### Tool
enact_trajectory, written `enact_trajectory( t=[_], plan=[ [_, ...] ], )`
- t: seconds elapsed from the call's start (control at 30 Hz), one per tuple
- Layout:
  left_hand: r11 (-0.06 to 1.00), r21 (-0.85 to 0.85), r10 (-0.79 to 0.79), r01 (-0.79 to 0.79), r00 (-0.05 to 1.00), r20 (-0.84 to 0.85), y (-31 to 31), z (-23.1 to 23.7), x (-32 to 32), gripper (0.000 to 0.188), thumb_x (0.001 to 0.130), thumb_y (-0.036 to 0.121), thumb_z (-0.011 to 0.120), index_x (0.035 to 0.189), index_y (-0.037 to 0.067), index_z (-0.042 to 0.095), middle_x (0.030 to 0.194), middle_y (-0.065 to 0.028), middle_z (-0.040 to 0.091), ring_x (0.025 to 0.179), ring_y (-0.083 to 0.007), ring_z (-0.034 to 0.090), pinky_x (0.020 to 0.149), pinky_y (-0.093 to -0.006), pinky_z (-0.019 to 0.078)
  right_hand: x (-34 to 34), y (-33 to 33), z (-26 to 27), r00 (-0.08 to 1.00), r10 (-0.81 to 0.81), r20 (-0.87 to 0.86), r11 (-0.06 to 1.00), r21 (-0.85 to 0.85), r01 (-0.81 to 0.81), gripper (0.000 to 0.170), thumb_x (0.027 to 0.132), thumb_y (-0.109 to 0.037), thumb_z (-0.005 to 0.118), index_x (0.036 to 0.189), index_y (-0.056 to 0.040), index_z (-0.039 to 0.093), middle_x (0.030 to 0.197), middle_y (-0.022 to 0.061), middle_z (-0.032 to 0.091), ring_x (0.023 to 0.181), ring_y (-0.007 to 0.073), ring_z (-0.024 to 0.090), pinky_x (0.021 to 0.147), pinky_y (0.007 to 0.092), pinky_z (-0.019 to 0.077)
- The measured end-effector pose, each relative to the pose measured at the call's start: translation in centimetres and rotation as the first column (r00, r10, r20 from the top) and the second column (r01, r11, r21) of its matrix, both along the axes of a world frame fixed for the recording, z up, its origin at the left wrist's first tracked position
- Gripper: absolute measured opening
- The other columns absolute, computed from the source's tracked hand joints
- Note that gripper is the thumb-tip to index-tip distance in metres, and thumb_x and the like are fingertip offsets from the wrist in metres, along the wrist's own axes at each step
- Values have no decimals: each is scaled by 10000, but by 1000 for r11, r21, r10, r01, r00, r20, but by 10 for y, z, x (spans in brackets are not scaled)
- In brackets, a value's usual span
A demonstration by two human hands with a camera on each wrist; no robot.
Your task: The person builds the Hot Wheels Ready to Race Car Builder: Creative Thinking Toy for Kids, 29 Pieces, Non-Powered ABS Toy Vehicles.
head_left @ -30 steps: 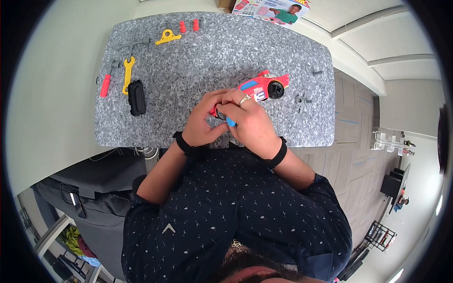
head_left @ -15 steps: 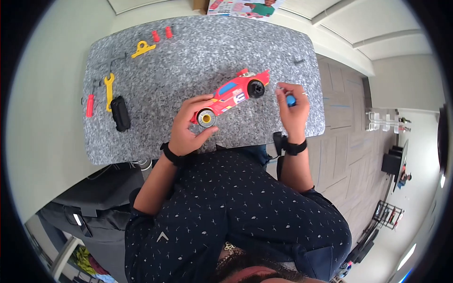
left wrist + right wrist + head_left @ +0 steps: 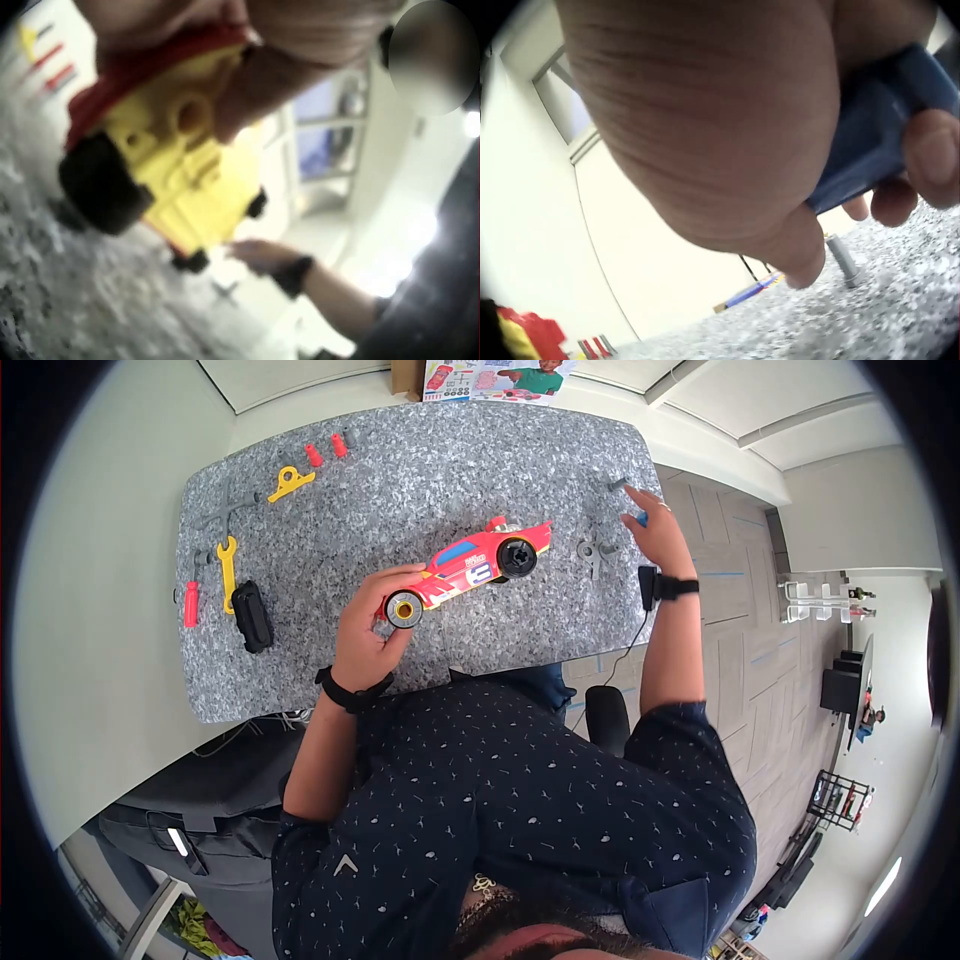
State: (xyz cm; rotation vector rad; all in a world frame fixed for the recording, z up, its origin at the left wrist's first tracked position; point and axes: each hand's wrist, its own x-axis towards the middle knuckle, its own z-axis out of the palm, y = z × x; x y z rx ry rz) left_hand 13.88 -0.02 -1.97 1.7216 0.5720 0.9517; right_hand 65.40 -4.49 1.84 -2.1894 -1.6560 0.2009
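Note:
A red toy race car (image 3: 462,566) with a blue window lies tilted on the speckled table. My left hand (image 3: 360,635) grips its front end, fingers over the body and thumb beside the front wheel (image 3: 404,610), whose hub centre is yellow. The left wrist view shows the car's yellow underside (image 3: 202,165) and a black tyre (image 3: 105,184). At the table's far right, my right hand (image 3: 662,542) holds a blue plastic piece (image 3: 870,135) in curled fingers, its far end hidden. Thumb and forefinger reach close to a grey bolt (image 3: 844,262), which stands upright on the table.
Grey parts (image 3: 595,557) lie right of the car. On the left are a yellow wrench (image 3: 228,575), a red-handled screwdriver (image 3: 191,604), a black part (image 3: 252,617) and a grey cross-shaped tool (image 3: 228,505). Farther back are a yellow piece (image 3: 290,484), red pieces (image 3: 314,456) and a printed box (image 3: 495,380).
My right hand has left the car's front wheel and moved right and away to the grey bolt, carrying the blue piece. My left hand keeps its grip on the car.

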Motion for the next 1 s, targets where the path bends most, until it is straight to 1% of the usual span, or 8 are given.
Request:
enact_trajectory(
  t=[0.2,0.33,0.4,0.47,0.7,0.83,0.97,1.0],
  plan=[
    [994,83,74,-66,992,-102,-5,12,2,564,932,-157,686,1471,7,646,1561,-181,628,1459,-291,630,1199,-394,528,22,39,-21,999,39,-15,987,-155,-40,607,950,-151,860,1537,-163,708,1520,243,706,1372,435,688,1126,479,562],
    [991,108,81,-77,996,-35,-7,4,5,574,915,-175,646,1456,17,647,1554,-173,625,1442,-290,638,1208,-393,510,-5,34,0,999,26,-19,973,229,-21,471,961,-135,867,1421,-104,774,1159,130,842,904,269,785,817,375,620],
    [993,71,95,-93,995,-20,-9,4,6,558,909,-173,647,1437,9,645,1543,-171,629,1431,-275,640,1205,-395,507,-76,15,50,833,45,-552,981,182,68,317,1036,-137,807,1346,-73,803,971,69,820,643,97,612,585,270,497],
    [995,32,94,-94,996,-2,-10,1,8,554,905,-170,653,1431,4,645,1540,-169,631,1429,-274,639,1202,-400,510,-143,-8,76,484,263,-834,964,248,-97,242,1099,-134,731,1310,-51,814,919,64,809,590,20,506,514,223,394],
    [994,12,112,-113,992,66,-13,0,14,608,797,-118,664,1380,51,697,1473,-139,695,1352,-331,688,1142,-423,544,-281,-16,75,65,150,-987,869,100,-485,234,1126,-125,702,1302,-7,801,837,46,794,581,22,551,509,218,403],
    [992,30,117,-119,991,68,-12,-2,12,606,806,-97,679,1392,57,690,1469,-139,695,1353,-339,685,1141,-429,544,-292,-5,69,207,95,-974,838,-34,-544,252,1142,-135,681,1326,3,784,877,57,781,630,36,592,565,219,447],
    [987,51,153,-155,987,37,-13,-2,9,607,808,-41,783,1397,73,691,1468,-135,696,1352,-337,682,1125,-426,548,-301,-13,67,467,416,-780,861,174,-477,293,1127,-242,729,1322,-26,762,892,7,691,804,82,646,748,287,503],
    [988,49,144,-146,989,44,-13,1,9,613,806,-7,829,1397,78,692,1471,-136,693,1355,-333,680,1123,-428,548,-298,-14,70,316,440,-841,856,286,-430,328,1140,-267,697,1348,-17,738,911,19,686,839,96,643,784,303,505]
  ],
)
